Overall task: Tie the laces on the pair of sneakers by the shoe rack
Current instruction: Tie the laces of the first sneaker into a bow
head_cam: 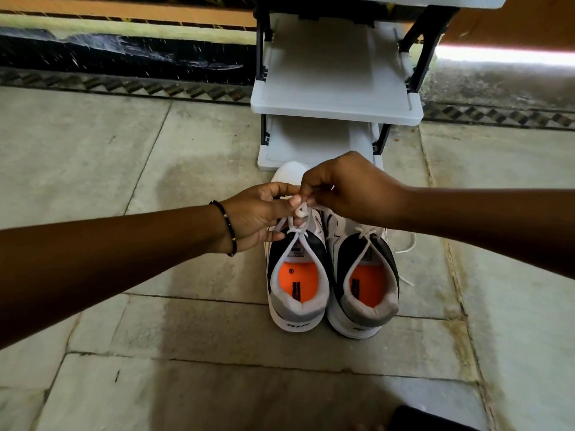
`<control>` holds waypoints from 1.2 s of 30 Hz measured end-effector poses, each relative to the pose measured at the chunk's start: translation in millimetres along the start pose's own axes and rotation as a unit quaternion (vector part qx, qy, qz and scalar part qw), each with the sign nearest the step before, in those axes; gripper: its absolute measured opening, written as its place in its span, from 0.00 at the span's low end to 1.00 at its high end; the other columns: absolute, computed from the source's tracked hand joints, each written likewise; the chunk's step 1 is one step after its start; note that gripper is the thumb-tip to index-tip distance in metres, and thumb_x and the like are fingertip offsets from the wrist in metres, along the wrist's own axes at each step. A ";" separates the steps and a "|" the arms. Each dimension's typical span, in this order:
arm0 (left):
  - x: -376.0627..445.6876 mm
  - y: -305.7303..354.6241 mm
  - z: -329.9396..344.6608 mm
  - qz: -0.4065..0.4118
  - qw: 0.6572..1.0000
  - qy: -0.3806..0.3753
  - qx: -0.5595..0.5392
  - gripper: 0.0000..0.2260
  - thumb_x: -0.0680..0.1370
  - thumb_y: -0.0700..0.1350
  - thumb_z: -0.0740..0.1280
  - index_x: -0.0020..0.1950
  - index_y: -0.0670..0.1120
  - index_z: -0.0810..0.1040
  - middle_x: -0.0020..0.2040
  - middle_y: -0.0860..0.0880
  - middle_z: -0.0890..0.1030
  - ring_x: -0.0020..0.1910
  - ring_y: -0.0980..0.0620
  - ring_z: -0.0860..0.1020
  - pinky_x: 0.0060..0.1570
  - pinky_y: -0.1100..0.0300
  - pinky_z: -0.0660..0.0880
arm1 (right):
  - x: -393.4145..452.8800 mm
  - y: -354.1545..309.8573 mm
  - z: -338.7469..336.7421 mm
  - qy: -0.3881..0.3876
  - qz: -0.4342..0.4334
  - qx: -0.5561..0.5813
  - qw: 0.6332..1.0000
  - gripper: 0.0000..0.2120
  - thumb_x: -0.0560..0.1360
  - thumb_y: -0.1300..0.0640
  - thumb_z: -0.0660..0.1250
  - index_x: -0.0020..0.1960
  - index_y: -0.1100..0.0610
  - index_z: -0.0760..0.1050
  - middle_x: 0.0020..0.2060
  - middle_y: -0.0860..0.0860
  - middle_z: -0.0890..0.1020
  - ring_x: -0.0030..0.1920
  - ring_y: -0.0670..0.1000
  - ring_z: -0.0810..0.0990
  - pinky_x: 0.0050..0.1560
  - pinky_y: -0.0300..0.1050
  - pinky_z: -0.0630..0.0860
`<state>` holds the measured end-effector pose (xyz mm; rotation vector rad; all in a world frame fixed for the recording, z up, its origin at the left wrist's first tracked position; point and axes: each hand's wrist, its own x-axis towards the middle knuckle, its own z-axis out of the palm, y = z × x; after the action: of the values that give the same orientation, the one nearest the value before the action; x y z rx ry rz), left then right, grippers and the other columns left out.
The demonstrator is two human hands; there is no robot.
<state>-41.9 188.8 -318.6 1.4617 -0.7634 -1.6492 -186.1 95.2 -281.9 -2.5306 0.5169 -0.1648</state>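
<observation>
Stone floor slabs [217,384], grey and stained, grout lines running toward a dark patterned skirting. Landmark for all places: the shoe rack [337,98], white shelves on black posts, standing against the wall.

Nearest the camera, the two heels. Pair of sneakers set side by side, touching, toes pointing at the rack's lowest shelf. Orange insoles visible in both.

Left sneaker [297,275]: a first crossing sits snug over the tongue. Above it the white lace [300,211] is gathered between both hands. Left hand [258,216], beaded bracelet at the wrist, thumb and forefinger clamped on a lace strand. Right hand [348,188], on the rack side of the knot, fingertips pinched on what looks like a small loop; the exact routing is hidden by the fingers.

Right sneaker [364,275]: laces [404,250] slack, ends trailing on the floor away from its partner. Untied, by the look of it.

Judgement: bow on the left sneaker half-formed. To do it well, keep the base crossing tight, hold both loops near their roots, pull outward evenly and low, so neither tail slips through. Then the right sneaker.
</observation>
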 end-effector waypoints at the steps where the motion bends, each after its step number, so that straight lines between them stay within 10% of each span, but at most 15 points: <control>1: 0.4 -0.9 -0.2 0.003 1.000 0.000 -0.003 0.05 0.76 0.42 0.63 0.49 0.51 0.72 0.40 0.51 0.78 0.42 0.54 0.77 0.38 0.61 0.70 | -1.1 0.6 1.0 -0.005 -0.030 -0.037 0.999 0.06 0.71 0.64 0.67 0.44 0.58 0.82 0.38 0.53 0.85 0.38 0.51 0.81 0.43 0.48 0.77; 10: -0.4 -3.9 -0.7 0.114 0.986 0.077 0.097 0.16 0.69 0.33 0.70 0.52 0.46 0.71 0.38 0.48 0.79 0.29 0.61 0.78 0.27 0.70 0.72 | 4.0 -2.2 0.7 -0.024 0.012 -0.054 0.998 0.06 0.71 0.59 0.68 0.46 0.57 0.82 0.40 0.54 0.85 0.39 0.52 0.81 0.43 0.45 0.76; 13: -2.0 -6.9 -1.1 0.156 0.973 0.090 0.146 0.16 0.68 0.34 0.72 0.47 0.50 0.72 0.37 0.49 0.79 0.32 0.60 0.78 0.35 0.70 0.76 | 3.2 -2.4 5.0 -0.052 0.101 0.018 0.993 0.07 0.71 0.59 0.70 0.48 0.57 0.82 0.34 0.52 0.83 0.29 0.43 0.78 0.31 0.30 0.71; 19: -2.0 -10.3 3.7 0.209 0.945 0.103 0.230 0.14 0.69 0.35 0.70 0.43 0.53 0.73 0.43 0.45 0.78 0.40 0.45 0.80 0.45 0.55 0.79 | -4.9 -3.8 9.4 -0.075 0.160 0.126 0.976 0.03 0.69 0.58 0.72 0.39 0.55 0.79 0.29 0.52 0.80 0.21 0.43 0.74 0.24 0.36 0.74; 27: -2.5 -12.4 6.4 0.126 0.963 0.086 0.223 0.04 0.76 0.38 0.63 0.46 0.44 0.77 0.35 0.51 0.78 0.30 0.64 0.77 0.28 0.72 0.72 | -5.1 -10.7 10.1 -0.040 0.119 0.014 0.992 0.05 0.69 0.57 0.71 0.36 0.54 0.77 0.24 0.43 0.71 0.26 0.39 0.73 0.27 0.26 0.65; 36: -8.0 4.3 2.4 0.034 0.985 0.078 0.152 0.08 0.75 0.44 0.64 0.48 0.40 0.78 0.44 0.41 0.80 0.44 0.48 0.76 0.39 0.62 0.71 | -10.1 -10.0 9.9 -0.038 0.078 -0.038 0.996 0.05 0.70 0.56 0.69 0.36 0.55 0.76 0.25 0.44 0.70 0.28 0.44 0.68 0.31 0.41 0.65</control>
<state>-43.4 193.4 -310.5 1.7331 -0.9963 -1.3921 -189.9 111.8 -285.0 -2.5451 0.6998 0.0085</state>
